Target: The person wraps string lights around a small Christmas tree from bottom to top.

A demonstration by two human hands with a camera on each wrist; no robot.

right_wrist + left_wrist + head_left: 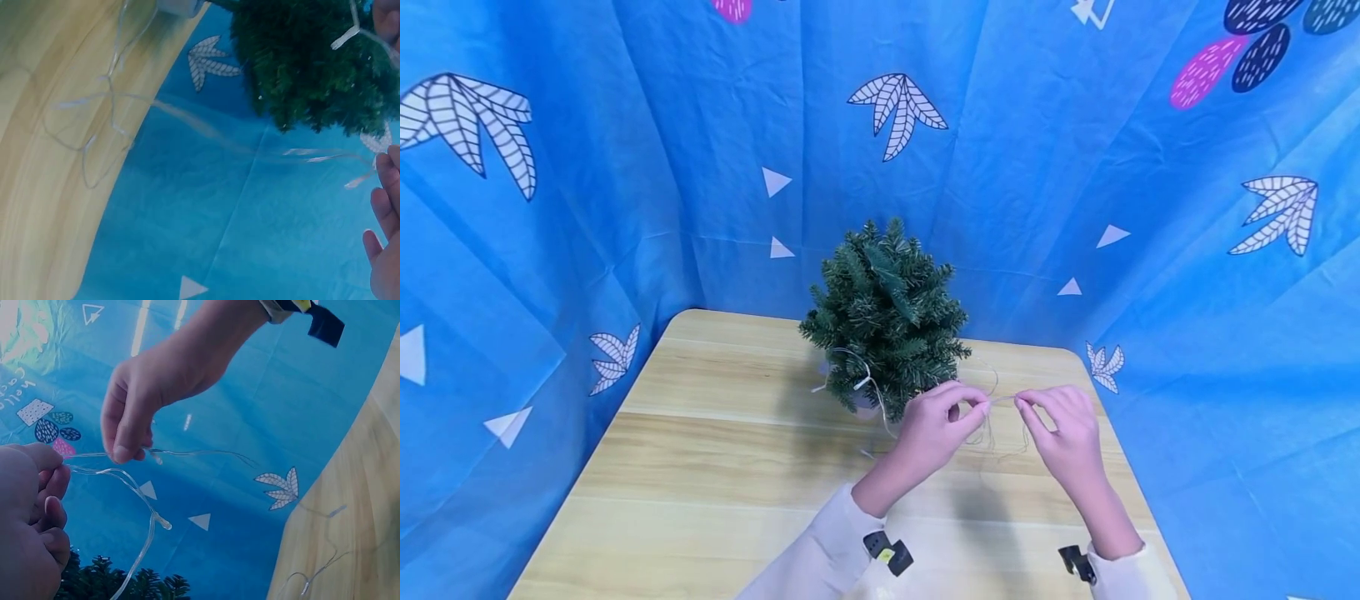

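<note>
A string of fairy lights (872, 383) with clear wire and small bulbs hangs along the front of a small artificial Christmas tree (887, 308). In front of the tree's right side, my left hand (936, 423) pinches the wire between thumb and forefinger. My right hand (1066, 429) pinches it a short way further right, so a short span stretches between them. The left wrist view shows a bulb (164, 522) dangling below the left hand's fingers. Loose wire (112, 94) trails onto the table in the right wrist view.
The tree's pale base (867, 407) is partly hidden by branches. Both hands are above a light wooden table (700, 467). A blue patterned cloth (722, 167) surrounds its back and sides.
</note>
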